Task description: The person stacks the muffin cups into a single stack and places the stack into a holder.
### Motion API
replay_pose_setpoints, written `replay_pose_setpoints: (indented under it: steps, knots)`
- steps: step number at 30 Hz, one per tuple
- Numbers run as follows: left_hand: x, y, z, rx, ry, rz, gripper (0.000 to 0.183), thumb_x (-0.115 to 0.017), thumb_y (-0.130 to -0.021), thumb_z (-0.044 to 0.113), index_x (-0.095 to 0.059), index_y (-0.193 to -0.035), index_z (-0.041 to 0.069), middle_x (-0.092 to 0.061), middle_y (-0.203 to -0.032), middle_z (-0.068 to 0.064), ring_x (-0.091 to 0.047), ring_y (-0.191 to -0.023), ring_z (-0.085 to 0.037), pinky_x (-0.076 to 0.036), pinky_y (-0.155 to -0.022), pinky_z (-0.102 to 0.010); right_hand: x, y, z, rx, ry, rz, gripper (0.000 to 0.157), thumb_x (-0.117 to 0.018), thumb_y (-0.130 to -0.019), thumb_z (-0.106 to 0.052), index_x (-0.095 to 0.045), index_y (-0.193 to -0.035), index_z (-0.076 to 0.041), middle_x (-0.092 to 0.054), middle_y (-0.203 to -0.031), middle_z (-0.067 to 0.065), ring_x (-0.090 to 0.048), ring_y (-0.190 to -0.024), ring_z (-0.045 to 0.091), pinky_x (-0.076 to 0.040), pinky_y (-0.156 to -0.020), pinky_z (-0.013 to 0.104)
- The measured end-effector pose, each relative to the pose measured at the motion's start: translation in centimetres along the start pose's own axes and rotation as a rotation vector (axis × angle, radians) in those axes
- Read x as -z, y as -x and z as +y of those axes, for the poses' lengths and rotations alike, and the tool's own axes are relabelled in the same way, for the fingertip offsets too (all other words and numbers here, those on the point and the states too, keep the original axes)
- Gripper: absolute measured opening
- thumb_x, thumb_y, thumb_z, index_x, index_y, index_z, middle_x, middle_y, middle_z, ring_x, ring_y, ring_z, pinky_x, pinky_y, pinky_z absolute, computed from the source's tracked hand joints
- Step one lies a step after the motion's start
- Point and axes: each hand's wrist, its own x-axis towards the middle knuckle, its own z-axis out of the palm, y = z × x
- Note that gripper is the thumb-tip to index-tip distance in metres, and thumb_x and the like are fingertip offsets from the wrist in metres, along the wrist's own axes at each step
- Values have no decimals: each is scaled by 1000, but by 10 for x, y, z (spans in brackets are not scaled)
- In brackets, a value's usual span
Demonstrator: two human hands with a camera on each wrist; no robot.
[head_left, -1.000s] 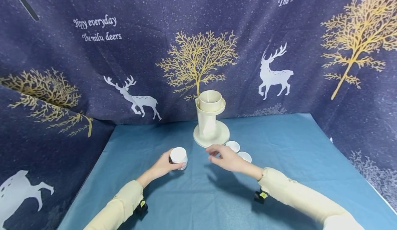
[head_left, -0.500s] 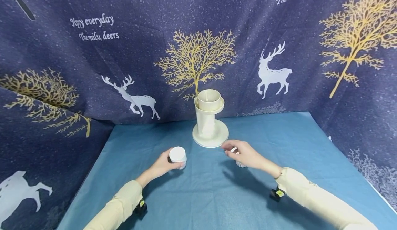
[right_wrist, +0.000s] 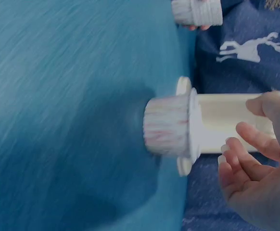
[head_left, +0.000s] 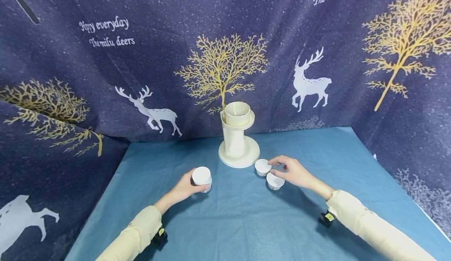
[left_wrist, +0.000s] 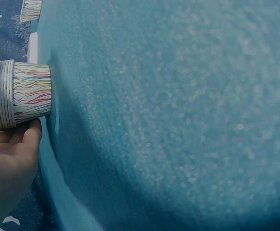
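Observation:
My left hand (head_left: 184, 189) grips a nested stack of white paper baking cups (head_left: 202, 178) at the left middle of the table. Colored wavy lines cover the side of the stack (left_wrist: 32, 91) in the left wrist view. Two similar cups stand upright on the cloth to the right, a farther cup (head_left: 262, 168) and a nearer cup (head_left: 275, 181). Just right of and above them hovers my right hand (head_left: 297, 172), its fingers loosely bent and holding nothing. In the right wrist view this hand (right_wrist: 258, 166) is apart from the cup (right_wrist: 168, 126) in front of it.
A cream stand (head_left: 234, 143) with a round base and a ring-shaped top is at the back middle. An open cream cylinder (head_left: 237, 114) sits in its top. Blue cloth (head_left: 225, 222) covers the table; a dark patterned curtain (head_left: 148, 65) hangs behind.
My right hand has moved rightward from in front of the stand, past the two cups, leaving both in plain sight. The left hand stays in place with its stack.

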Motion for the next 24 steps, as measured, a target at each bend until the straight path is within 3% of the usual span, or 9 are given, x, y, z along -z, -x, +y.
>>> replay_pose_setpoints:
  steps: [7, 11, 17, 24]
  knots:
    - [0, 1, -1, -6, 6, -6, 65, -81, -77, 24, -52, -132, 3, -64, -119, -12, -59, -107, -25, -47, -93, -42, 1, 7, 14, 4, 24, -29, 40, -70, -89, -27, -61, -124, -9, -64, -121, 8, -58, -105, 29, -51, -80, 38]
    - [0, 0, -2, -9, 3, -7, 65, -81, -78, 24, -52, -132, 3, -64, -119, -13, -59, -107, -24, -47, -92, -41, 1, 11, 17, -23, 30, -60, 57, -76, -84, -28, -54, -132, -7, -61, -124, 15, -57, -109, 30, -53, -80, 34]
    - [0, -1, -1, -21, -15, 0, 66, -80, -78, 26, -52, -132, 2, -63, -120, -14, -59, -108, -25, -47, -93, -42, -3, 18, 21, -82, 27, -89, 81, -84, -73, -34, -47, -137, 0, -60, -124, 21, -58, -113, 35, -53, -85, 41]
    - [-1, -1, -2, 7, 4, -1, 66, -81, -77, 25, -52, -132, 3, -63, -120, -12, -58, -108, -24, -46, -94, -41, -7, 21, 23, -103, 30, -79, 74, -86, -70, -31, -53, -129, -3, -64, -115, 13, -61, -107, 29, -53, -78, 31]
